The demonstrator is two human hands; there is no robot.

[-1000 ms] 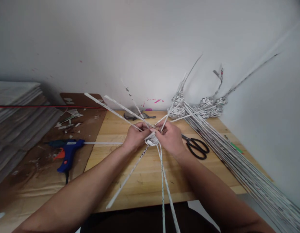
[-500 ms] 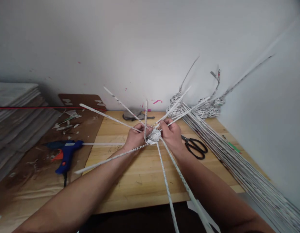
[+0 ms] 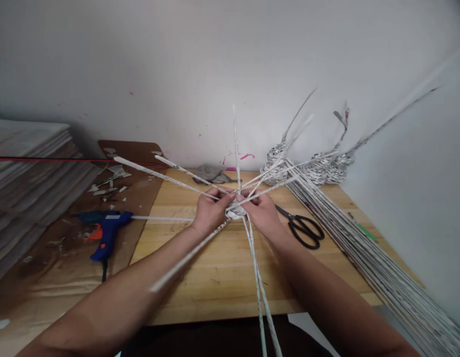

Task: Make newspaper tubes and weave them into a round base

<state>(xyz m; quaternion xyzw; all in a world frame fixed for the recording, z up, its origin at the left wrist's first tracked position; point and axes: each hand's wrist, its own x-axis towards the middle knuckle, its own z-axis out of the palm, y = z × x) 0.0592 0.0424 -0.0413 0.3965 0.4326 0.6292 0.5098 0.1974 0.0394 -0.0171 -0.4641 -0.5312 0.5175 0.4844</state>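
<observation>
A small woven paper piece (image 3: 235, 214) is held above the wooden table, with several rolled paper strips fanning out from it. My left hand (image 3: 212, 210) pinches its left side, thumb on top near the strip bases. My right hand (image 3: 260, 210) grips the right side, its thumb pressed on a strip that crosses the piece toward the upper right. Both thumbs nearly meet over the piece, and the fingers behind it are partly hidden. Two strips hang toward the front edge, and one points down left over my left forearm.
Black scissors (image 3: 306, 231) lie right of my hands, beside a long bundle of paper rolls (image 3: 349, 243). Woven pieces (image 3: 274, 166) stand behind. At left are a blue glue gun (image 3: 109, 230), paper scraps and a stack of sheets (image 3: 32, 168). A grey cloth (image 3: 209, 173) lies by the wall.
The upright strip has swung up and away, and one strip now crosses the piece toward the right. The front strips have come closer together. The view has shifted slightly left.
</observation>
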